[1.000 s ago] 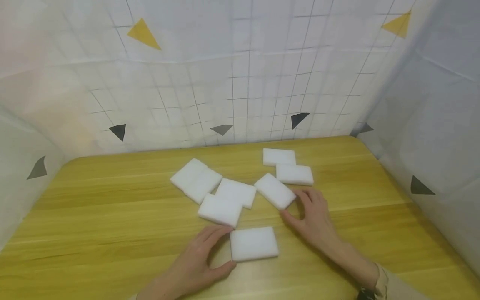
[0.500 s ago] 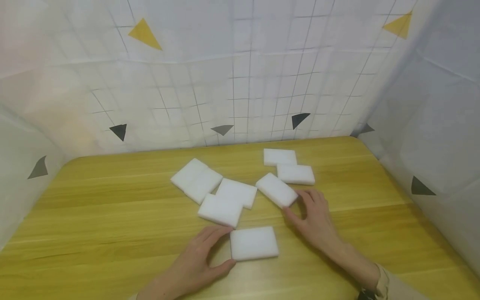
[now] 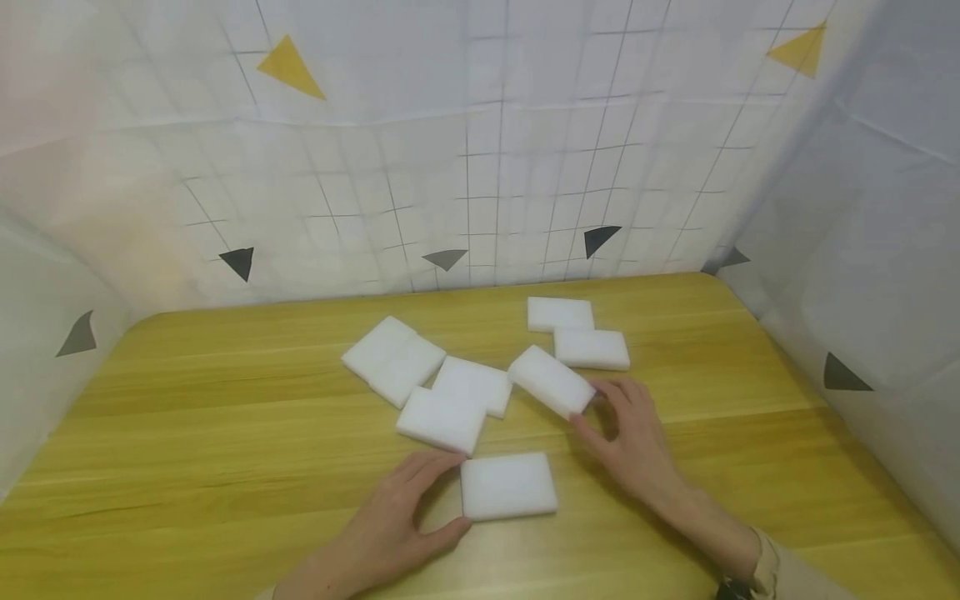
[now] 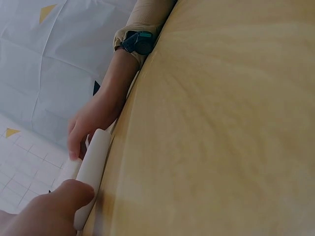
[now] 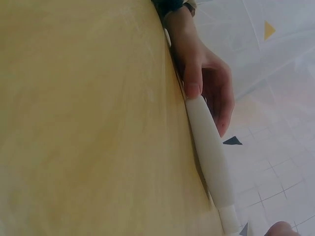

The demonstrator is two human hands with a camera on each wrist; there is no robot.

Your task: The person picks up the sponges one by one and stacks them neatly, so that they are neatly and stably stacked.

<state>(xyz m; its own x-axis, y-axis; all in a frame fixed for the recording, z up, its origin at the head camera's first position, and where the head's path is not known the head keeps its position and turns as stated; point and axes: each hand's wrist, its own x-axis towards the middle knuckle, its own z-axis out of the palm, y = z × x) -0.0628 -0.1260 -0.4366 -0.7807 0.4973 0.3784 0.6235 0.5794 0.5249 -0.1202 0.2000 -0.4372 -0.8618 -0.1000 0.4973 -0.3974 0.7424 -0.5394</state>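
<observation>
Several white block sponges lie on a wooden table. In the head view, my left hand (image 3: 390, 517) holds the nearest sponge (image 3: 508, 487) by its left end, thumb at the near corner and fingers at the far corner. That sponge lies flat. My right hand (image 3: 637, 442) pinches another sponge (image 3: 551, 382) at its right end between thumb and fingers; this one looks slightly tilted. In the left wrist view, the left thumb (image 4: 74, 194) presses on the edge of a sponge (image 4: 93, 172). The right wrist view shows the left hand (image 5: 204, 73) at the end of a sponge (image 5: 211, 152).
Left of centre, overlapping sponges (image 3: 393, 358) lie beside two more, one sponge (image 3: 442, 419) partly over another sponge (image 3: 476, 383). Behind the right hand sit a sponge (image 3: 592, 348) and a farther sponge (image 3: 558, 313). A patterned white cloth (image 3: 480, 167) encloses the table (image 3: 225, 433).
My right thumb has moved slightly right onto the near corner of its sponge, and that sponge has shifted and tilted a little. My left hand and its sponge look unmoved.
</observation>
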